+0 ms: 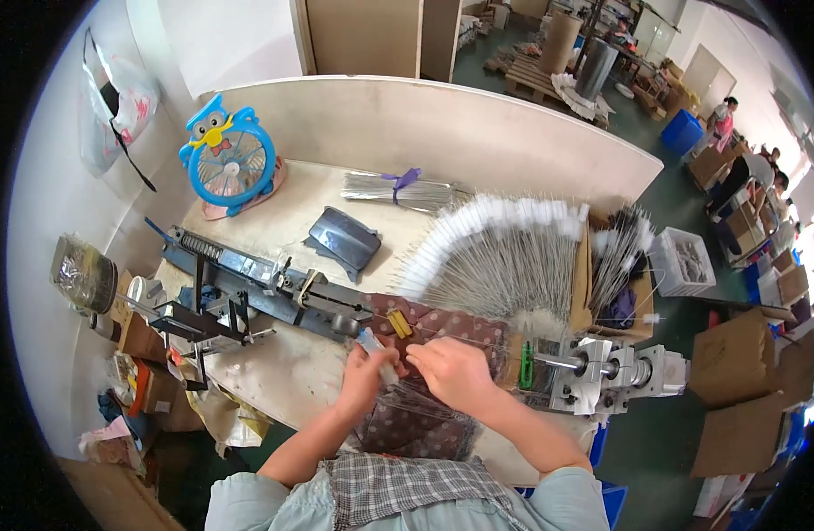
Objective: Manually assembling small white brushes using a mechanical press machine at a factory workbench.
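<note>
My left hand (364, 379) is closed around a translucent whitish piece (389, 373) with a bluish end; its exact kind is too small to tell. Close beside it, my right hand (455, 372) has its fingertips pinched together, and whatever they hold is hidden. Both hands are above a brown dotted cloth (424, 416) on which thin wires lie. Just beyond them sits a small yellow block (399, 323). Left of my hands stands a long metal bench machine (283, 288) with a spring; to the right is a silver machine with a shaft (615, 370).
Many white-tipped wire brushes (504, 248) fan out behind my hands, beside a cardboard box (584, 283) of more brushes. A tied wire bundle (398, 188), a dark tray (345, 241) and a blue owl-shaped fan (232, 164) stand farther back. A low partition (478, 115) edges the table. People work at the far right.
</note>
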The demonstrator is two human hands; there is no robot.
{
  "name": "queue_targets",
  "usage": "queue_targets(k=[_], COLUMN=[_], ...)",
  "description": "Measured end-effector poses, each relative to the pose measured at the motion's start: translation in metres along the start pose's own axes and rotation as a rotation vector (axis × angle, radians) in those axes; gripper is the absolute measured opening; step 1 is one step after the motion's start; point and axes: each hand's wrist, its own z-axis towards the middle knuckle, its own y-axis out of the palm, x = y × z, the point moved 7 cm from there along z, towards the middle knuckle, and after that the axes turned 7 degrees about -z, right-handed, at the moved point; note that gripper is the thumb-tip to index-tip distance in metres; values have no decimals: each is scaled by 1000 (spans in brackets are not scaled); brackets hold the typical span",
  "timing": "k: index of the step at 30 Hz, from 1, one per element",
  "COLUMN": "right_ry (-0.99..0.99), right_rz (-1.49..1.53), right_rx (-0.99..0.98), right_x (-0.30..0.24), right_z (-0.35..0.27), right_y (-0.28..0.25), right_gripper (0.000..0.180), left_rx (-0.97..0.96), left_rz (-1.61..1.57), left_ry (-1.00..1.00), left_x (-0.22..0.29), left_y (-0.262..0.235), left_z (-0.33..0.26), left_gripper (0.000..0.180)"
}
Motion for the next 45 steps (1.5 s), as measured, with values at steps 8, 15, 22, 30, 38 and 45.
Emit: queue_targets(k=[8, 15, 22, 30, 38, 45], right_ry=[178, 188, 156, 130, 115, 432], right_rz=[-69, 21, 3, 14, -61, 292], right_rx=[-52, -185, -209, -249, 14, -150], right_x=[31, 26, 15, 0, 11, 44], right_z=[13, -1, 7, 5, 32, 12], right_y=[76, 42, 39, 16, -35, -33], right_gripper=[17, 15, 17, 17, 18, 19], left_rx=[-69, 346, 515, 564, 141, -104], left_rz=[851, -52, -338, -353, -143, -112], left_ry=[143, -27, -46, 7, -25, -13], left_x=[22, 36, 51, 47, 28, 1], left_y=[-27, -174, -232, -233, -50, 38], left_z=[11, -12, -28, -23, -36, 2], left_gripper=[17, 31, 26, 13, 13, 16])
